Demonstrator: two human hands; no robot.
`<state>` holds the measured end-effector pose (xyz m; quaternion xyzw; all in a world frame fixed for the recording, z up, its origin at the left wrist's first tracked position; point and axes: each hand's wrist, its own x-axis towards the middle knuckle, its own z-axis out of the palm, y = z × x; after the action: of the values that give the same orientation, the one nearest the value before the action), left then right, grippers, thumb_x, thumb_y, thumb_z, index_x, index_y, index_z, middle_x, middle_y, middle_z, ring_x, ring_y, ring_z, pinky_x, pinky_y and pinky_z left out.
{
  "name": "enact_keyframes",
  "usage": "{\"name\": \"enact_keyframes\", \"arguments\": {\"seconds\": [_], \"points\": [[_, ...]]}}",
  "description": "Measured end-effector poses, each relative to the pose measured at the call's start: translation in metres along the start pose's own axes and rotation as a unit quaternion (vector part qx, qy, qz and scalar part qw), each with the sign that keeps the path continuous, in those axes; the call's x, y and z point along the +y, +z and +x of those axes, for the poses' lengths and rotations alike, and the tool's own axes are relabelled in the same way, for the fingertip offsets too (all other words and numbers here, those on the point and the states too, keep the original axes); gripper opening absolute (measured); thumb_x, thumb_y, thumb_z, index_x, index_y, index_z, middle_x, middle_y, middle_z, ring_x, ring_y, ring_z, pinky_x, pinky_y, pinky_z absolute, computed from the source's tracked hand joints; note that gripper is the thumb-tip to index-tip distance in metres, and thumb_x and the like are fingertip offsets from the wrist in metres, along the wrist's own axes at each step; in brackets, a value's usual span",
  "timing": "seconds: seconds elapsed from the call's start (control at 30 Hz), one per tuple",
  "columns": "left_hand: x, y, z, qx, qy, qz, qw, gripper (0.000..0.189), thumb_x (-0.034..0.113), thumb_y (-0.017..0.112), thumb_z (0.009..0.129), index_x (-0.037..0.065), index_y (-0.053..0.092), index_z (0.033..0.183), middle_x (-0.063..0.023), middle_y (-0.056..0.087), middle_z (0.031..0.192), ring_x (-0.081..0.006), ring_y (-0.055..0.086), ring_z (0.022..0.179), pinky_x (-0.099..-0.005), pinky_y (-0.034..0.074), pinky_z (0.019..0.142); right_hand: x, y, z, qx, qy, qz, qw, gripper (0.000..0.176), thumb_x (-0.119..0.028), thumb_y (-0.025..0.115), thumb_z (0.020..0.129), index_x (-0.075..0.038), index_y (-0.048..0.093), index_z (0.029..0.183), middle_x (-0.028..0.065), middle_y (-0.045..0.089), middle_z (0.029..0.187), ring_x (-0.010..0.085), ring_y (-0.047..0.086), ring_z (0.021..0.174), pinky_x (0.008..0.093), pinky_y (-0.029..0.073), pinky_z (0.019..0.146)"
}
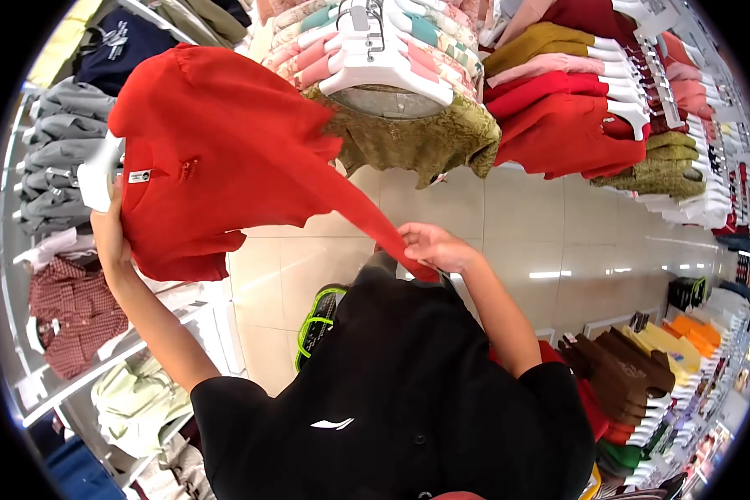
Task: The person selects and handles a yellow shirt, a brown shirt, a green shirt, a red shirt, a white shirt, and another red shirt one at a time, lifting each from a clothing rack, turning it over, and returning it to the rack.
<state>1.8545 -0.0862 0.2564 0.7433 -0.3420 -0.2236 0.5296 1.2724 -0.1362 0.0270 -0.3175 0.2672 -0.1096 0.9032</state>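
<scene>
- Shop floor all round: pale glossy tiles (508,225) underfoot, and rails packed with tops on every side.
- Left hand (108,233) is up high, closed around the lower edge of a white hanger (100,171).
- On that hanger is the red shirt (217,142), clear of every rail and held in the air at upper left.
- Right hand (432,246) is lower and near the chest, fingers pinched shut on a drawn-out corner of the red cloth, pulling it into a long taut point.
- Progress, as I read it: the shirt is off the rail and stretched between both hands, with a small label (139,176) showing. It is not yet on a rail or shelf.
- Hard to make out: the label's print is too small to read, and the hanger's hook is hidden.
- I can't tell whether the pinched part is sleeve or hem.
- The olive top (417,137) on the rack behind hangs close to the red shirt; whether they touch is unclear.
</scene>
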Motion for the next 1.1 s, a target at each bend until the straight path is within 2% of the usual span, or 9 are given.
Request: {"name": "enact_keyframes", "arguments": {"seconds": [0.17, 0.33, 0.53, 0.67, 0.8, 0.9, 1.0, 1.03, 1.1], "points": [[0.002, 0.022, -0.001, -0.008, 0.04, 0.003, 0.999, 0.046, 0.025, 0.075, 0.097, -0.007, 0.064, 0.128, -0.008, 0.069, 0.12, -0.0155, 0.063, 0.105, -0.0306, 0.048, 0.097, 0.03, 0.034, 0.018, 0.11, -0.027, -0.234, 0.966, 0.017, -0.009, 0.069, 0.097, 0.004, 0.072, 0.107, 0.0037, 0.069, 0.091, 0.0096, 0.061, 0.086, 0.0281, 0.05, 0.077], [0.008, 0.067, -0.039, -0.072, 0.139, 0.106, 0.982, 0.034, 0.007, 0.074, 0.09, -0.008, 0.067, 0.12, -0.0081, 0.072, 0.115, -0.0151, 0.065, 0.103, -0.0299, 0.048, 0.095, 0.024, 0.07, 0.013, 0.296, -0.122, -0.055, 0.946, 0.015, -0.01, 0.069, 0.099, 0.004, 0.072, 0.105, 0.0033, 0.071, 0.087, 0.0069, 0.061, 0.073, 0.025, 0.049, 0.065], [0.009, 0.152, -0.084, -0.182, 0.076, 0.133, 0.971, 0.024, -0.001, 0.074, 0.082, -0.009, 0.071, 0.105, -0.0094, 0.077, 0.099, -0.0128, 0.068, 0.09, -0.0291, 0.053, 0.083, -0.014, 0.086, 0.0, 0.433, -0.207, -0.079, 0.874, 0.014, -0.008, 0.07, 0.097, 0.005, 0.073, 0.103, 0.0039, 0.071, 0.085, 0.0077, 0.065, 0.07, 0.0246, 0.051, 0.06], [0.021, 0.191, -0.093, -0.249, 0.069, 0.104, 0.96, 0.026, 0.001, 0.074, 0.082, -0.008, 0.072, 0.106, -0.0095, 0.077, 0.099, -0.0143, 0.069, 0.088, -0.0303, 0.055, 0.082, -0.015, 0.09, -0.006, 0.537, -0.321, -0.223, 0.748, 0.013, -0.003, 0.069, 0.095, 0.009, 0.071, 0.1, 0.0117, 0.071, 0.097, 0.0163, 0.07, 0.073, 0.0294, 0.055, 0.065], [0.039, 0.222, -0.109, -0.304, 0.104, 0.13, 0.938, 0.026, -0.002, 0.073, 0.082, -0.007, 0.072, 0.107, -0.0089, 0.076, 0.099, -0.0141, 0.07, 0.09, -0.0295, 0.054, 0.083, -0.006, 0.083, -0.035, 0.568, -0.18, -0.221, 0.772, 0.023, -0.001, 0.07, 0.092, 0.005, 0.068, 0.114, 0.0157, 0.072, 0.11, 0.0216, 0.073, 0.085, 0.033, 0.058, 0.071], [0.056, 0.258, -0.143, -0.303, 0.2, 0.09, 0.927, 0.025, 0.003, 0.078, 0.08, -0.002, 0.074, 0.103, -0.0105, 0.077, 0.09, -0.0183, 0.074, 0.084, -0.031, 0.056, 0.078, 0.016, 0.055, -0.067, 0.59, -0.372, -0.208, 0.686, 0.033, 0.003, 0.061, 0.096, 0.001, 0.063, 0.129, 0.0119, 0.069, 0.123, 0.0203, 0.062, 0.12, 0.0352, 0.049, 0.103], [0.065, 0.296, -0.178, -0.296, 0.297, 0.1, 0.902, 0.015, 0.01, 0.08, 0.08, 0.004, 0.071, 0.09, -0.0122, 0.072, 0.08, -0.0275, 0.072, 0.075, -0.0342, 0.055, 0.068, -0.008, 0.066, -0.136, 0.579, -0.465, -0.009, 0.67, 0.04, -0.028, 0.048, 0.11, 0.003, 0.055, 0.135, 0.013, 0.059, 0.136, 0.0231, 0.059, 0.123, 0.0388, 0.045, 0.108], [0.067, 0.31, -0.193, -0.296, 0.304, 0.105, 0.9, 0.012, 0.011, 0.077, 0.079, 0.007, 0.066, 0.082, -0.0123, 0.068, 0.074, -0.0332, 0.068, 0.07, -0.0375, 0.052, 0.061, -0.011, 0.07, -0.155, 0.572, -0.54, -0.002, 0.617, 0.046, -0.034, 0.046, 0.111, 0.005, 0.058, 0.13, 0.0151, 0.059, 0.135, 0.0263, 0.059, 0.123, 0.0426, 0.042, 0.11], [0.071, 0.338, -0.225, -0.278, 0.369, 0.123, 0.878, 0.011, 0.012, 0.076, 0.078, 0.011, 0.065, 0.081, -0.0094, 0.067, 0.073, -0.0329, 0.067, 0.068, -0.0403, 0.05, 0.058, -0.021, 0.088, -0.19, 0.612, -0.519, -0.183, 0.568, 0.057, -0.045, 0.048, 0.105, 0.004, 0.056, 0.134, 0.0159, 0.056, 0.136, 0.0296, 0.056, 0.127, 0.0456, 0.042, 0.111]]}}
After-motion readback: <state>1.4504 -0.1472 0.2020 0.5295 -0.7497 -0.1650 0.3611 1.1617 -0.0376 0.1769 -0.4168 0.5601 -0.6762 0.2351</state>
